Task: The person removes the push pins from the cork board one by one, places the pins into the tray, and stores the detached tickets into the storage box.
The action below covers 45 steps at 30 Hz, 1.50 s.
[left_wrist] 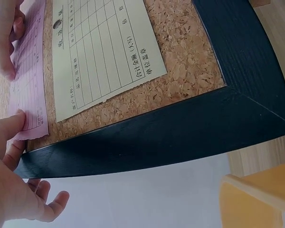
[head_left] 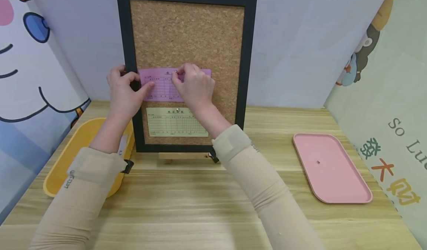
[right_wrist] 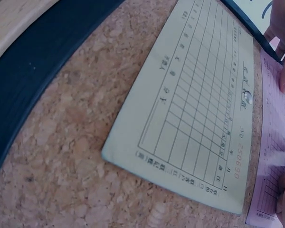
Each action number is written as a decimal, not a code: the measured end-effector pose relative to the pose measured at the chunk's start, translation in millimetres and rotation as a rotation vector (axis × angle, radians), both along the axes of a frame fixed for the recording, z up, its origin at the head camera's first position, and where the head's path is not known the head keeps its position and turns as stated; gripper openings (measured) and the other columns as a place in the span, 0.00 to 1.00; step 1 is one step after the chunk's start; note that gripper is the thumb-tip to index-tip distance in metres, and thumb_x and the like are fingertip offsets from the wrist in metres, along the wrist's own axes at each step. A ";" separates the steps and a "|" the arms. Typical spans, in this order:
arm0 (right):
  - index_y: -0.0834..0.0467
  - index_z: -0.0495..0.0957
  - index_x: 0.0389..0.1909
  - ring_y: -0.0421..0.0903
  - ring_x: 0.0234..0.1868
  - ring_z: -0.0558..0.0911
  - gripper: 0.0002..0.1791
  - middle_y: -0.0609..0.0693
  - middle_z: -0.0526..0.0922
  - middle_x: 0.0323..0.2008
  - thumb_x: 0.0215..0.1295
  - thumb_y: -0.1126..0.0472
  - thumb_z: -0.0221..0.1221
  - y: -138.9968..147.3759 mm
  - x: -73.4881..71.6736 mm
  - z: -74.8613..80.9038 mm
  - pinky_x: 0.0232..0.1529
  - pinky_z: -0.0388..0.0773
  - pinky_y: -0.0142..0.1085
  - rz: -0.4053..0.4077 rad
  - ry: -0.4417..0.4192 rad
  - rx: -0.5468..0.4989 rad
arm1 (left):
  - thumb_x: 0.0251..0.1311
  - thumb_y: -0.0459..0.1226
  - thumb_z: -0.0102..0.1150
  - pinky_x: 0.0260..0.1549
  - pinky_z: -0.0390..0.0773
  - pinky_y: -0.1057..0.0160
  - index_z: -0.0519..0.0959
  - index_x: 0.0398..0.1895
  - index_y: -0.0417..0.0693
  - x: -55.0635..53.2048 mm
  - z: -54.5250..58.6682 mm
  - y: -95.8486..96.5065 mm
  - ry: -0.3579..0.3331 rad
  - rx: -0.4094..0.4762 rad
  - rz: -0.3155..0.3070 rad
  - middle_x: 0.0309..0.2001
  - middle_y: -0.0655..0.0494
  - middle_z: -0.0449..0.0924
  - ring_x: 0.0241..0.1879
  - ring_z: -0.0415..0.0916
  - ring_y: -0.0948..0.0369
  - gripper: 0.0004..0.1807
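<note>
A pink receipt slip (head_left: 158,89) lies against the cork board (head_left: 186,35), above a yellow-green receipt slip (head_left: 166,123) that a silver thumbtack (head_left: 178,110) fastens near its top. With thumb and index finger, my left hand (head_left: 125,90) holds the pink slip's left end; its other fingers reach past the board's black frame (left_wrist: 133,135). My right hand (head_left: 197,85) pinches a small silver thumbtack (head_left: 176,71) at the pink slip's top middle. In the right wrist view, that hand is mostly cut off beside the pink slip (right_wrist: 270,156).
A wooden stand (head_left: 183,156) props the board up. At left, partly behind my forearm, is a yellow tray (head_left: 55,179) with paper in it. A pink tray (head_left: 337,179) on the right holds a tiny dark item (head_left: 318,162), too small to identify.
</note>
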State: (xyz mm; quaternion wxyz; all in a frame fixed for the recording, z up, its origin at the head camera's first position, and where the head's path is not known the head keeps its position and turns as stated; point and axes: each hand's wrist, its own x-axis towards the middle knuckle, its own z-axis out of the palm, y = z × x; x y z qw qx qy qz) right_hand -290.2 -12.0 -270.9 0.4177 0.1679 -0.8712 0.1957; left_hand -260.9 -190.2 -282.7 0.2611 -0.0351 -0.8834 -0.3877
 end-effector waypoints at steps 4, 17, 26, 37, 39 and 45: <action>0.53 0.82 0.31 0.37 0.16 0.72 0.09 0.43 0.82 0.24 0.62 0.52 0.58 -0.1 -0.6 -0.2 0.16 0.60 0.28 0.006 0.009 0.000 | 0.59 0.45 0.61 0.65 0.55 0.51 0.76 0.39 0.33 0.2 0.5 0.5 0.000 0.002 0.011 0.67 0.41 0.53 0.66 0.44 0.49 0.21; 0.53 0.82 0.30 0.35 0.15 0.70 0.07 0.43 0.81 0.22 0.60 0.55 0.58 0.7 -1.0 0.6 0.15 0.60 0.28 0.027 0.060 -0.004 | 0.59 0.45 0.61 0.65 0.54 0.52 0.76 0.39 0.33 -0.3 2.6 2.2 0.002 0.001 0.027 0.67 0.42 0.53 0.67 0.44 0.50 0.21; 0.53 0.81 0.29 0.35 0.16 0.71 0.07 0.43 0.81 0.22 0.60 0.55 0.58 2.4 -0.8 -0.2 0.15 0.62 0.29 0.041 0.068 -0.011 | 0.59 0.45 0.62 0.66 0.54 0.52 0.77 0.38 0.33 -1.2 1.9 3.7 0.014 0.008 0.031 0.67 0.41 0.53 0.67 0.44 0.50 0.20; 0.54 0.81 0.30 0.36 0.18 0.75 0.07 0.44 0.82 0.23 0.61 0.55 0.59 6.7 -0.1 -2.6 0.15 0.64 0.28 0.097 0.098 -0.017 | 0.59 0.45 0.62 0.65 0.54 0.52 0.77 0.38 0.33 -1.1 0.9 4.6 0.017 0.012 0.035 0.67 0.41 0.54 0.67 0.44 0.50 0.20; 0.54 0.81 0.30 0.36 0.18 0.75 0.08 0.44 0.82 0.23 0.61 0.54 0.59 8.1 1.1 -2.4 0.16 0.63 0.28 0.105 0.089 -0.016 | 0.59 0.45 0.62 0.65 0.54 0.52 0.77 0.38 0.33 -0.9 0.9 4.8 0.014 0.013 0.036 0.67 0.41 0.54 0.67 0.44 0.49 0.20; 0.55 0.81 0.32 0.37 0.17 0.72 0.09 0.45 0.81 0.23 0.61 0.54 0.59 11.4 5.4 -0.2 0.16 0.61 0.28 0.129 0.068 -0.010 | 0.58 0.45 0.62 0.65 0.54 0.52 0.76 0.37 0.33 1.3 2.9 5.4 0.001 0.029 0.037 0.67 0.41 0.54 0.66 0.45 0.49 0.21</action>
